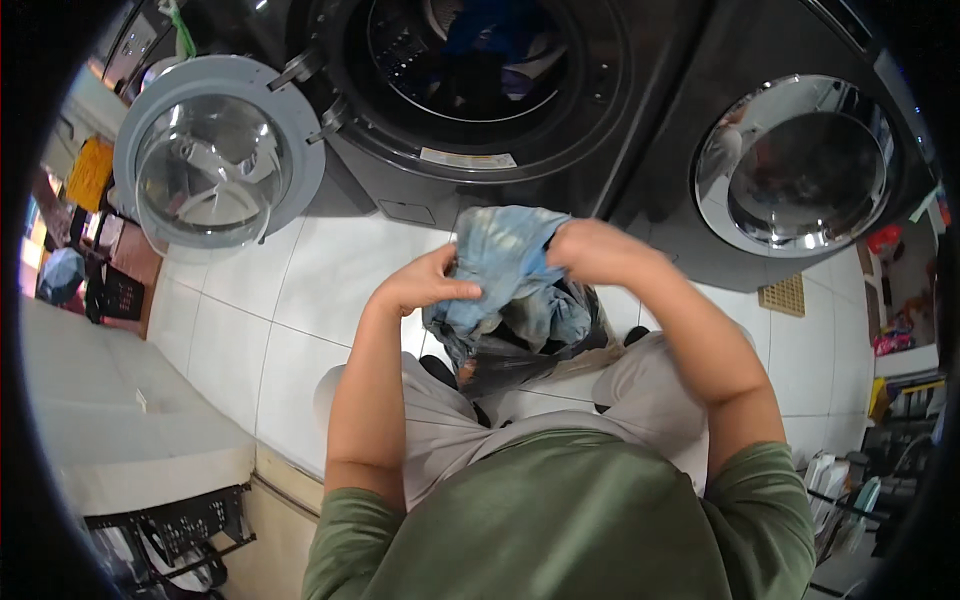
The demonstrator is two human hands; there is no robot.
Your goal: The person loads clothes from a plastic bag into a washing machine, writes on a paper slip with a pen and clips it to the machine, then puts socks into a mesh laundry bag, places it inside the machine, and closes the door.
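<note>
Both hands clench the faded blue garment, left hand and right hand level, directly below the open washer drum.

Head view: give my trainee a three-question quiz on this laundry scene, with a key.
1. True or false: the door of the washer ahead is shut.
2. What do both hands hold? A) a blue garment B) a bottle C) a basket
3. Which machine has clothes visible in its drum: the washer or the machine on the right?

Key: 1. False, it hangs open to the left. 2. A: the left hand and right hand grip the garment over a dark bag. 3. The washer.
</note>
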